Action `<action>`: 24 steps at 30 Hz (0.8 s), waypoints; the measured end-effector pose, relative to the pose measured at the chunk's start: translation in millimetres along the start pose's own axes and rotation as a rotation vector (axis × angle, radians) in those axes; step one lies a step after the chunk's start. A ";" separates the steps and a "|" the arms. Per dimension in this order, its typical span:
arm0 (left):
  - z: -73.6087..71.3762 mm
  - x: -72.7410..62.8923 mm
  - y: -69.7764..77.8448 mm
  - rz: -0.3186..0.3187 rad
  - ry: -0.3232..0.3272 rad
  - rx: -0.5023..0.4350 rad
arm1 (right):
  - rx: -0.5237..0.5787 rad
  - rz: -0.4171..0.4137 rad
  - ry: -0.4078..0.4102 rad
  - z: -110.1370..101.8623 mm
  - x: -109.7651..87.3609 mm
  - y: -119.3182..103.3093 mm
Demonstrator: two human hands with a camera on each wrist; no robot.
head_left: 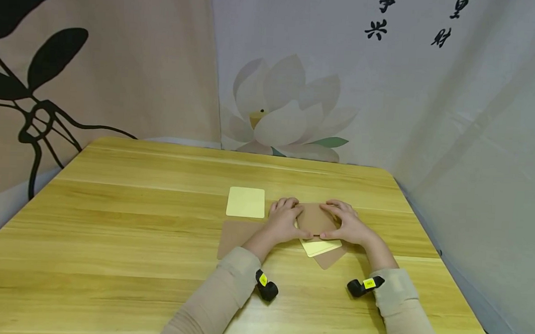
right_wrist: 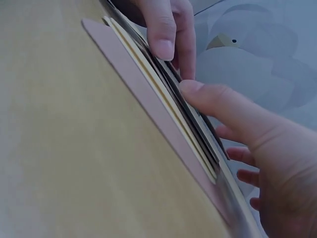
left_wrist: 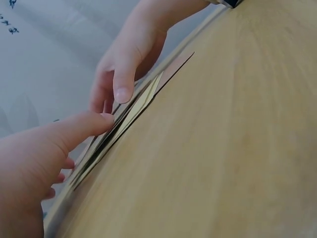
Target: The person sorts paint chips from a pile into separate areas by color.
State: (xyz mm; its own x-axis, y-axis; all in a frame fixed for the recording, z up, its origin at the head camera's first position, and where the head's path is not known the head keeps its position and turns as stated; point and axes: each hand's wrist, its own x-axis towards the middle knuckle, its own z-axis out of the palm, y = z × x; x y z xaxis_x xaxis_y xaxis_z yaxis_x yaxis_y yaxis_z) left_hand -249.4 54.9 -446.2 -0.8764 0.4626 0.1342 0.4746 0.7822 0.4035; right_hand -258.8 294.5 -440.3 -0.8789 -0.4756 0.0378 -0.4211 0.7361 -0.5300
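Note:
Several square cards with rounded corners lie in an uneven pile at the right of the table's middle. On top is a brown card (head_left: 316,219); yellow cards (head_left: 321,247) and another brown card (head_left: 330,258) stick out below, turned at angles. My left hand (head_left: 285,222) grips the top brown card at its left side, thumb on the near edge and fingers towards the far edge. Opposite it, my right hand (head_left: 347,226) holds the right side likewise. Both thumbs nearly meet at the near edge. In the right wrist view, dark gaps show between the upper cards (right_wrist: 185,106).
A loose yellow card (head_left: 245,202) lies left of the pile. Nearer to me is a brown card (head_left: 237,235), partly covered by my left forearm. The wooden table (head_left: 112,240) ends at a hanging cloth (head_left: 300,34) with a printed flower.

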 end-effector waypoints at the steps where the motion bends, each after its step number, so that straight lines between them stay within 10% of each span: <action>1: -0.4 -0.3 0.2 0.001 0.001 0.000 | 0.001 0.000 0.003 -0.4 -0.8 -1.2; 24: -19.6 -34.3 -19.8 0.068 0.038 -0.084 | -0.035 -0.080 0.003 4.0 -8.7 -41.9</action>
State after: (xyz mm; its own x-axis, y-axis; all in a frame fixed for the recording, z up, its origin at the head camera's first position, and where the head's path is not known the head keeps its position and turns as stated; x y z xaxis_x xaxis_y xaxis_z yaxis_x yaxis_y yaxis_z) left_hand -230.4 15.4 -441.0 -0.8454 0.4962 0.1975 0.5263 0.7107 0.4668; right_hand -232.6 265.9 -421.8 -0.8430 -0.5318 0.0811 -0.4971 0.7123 -0.4955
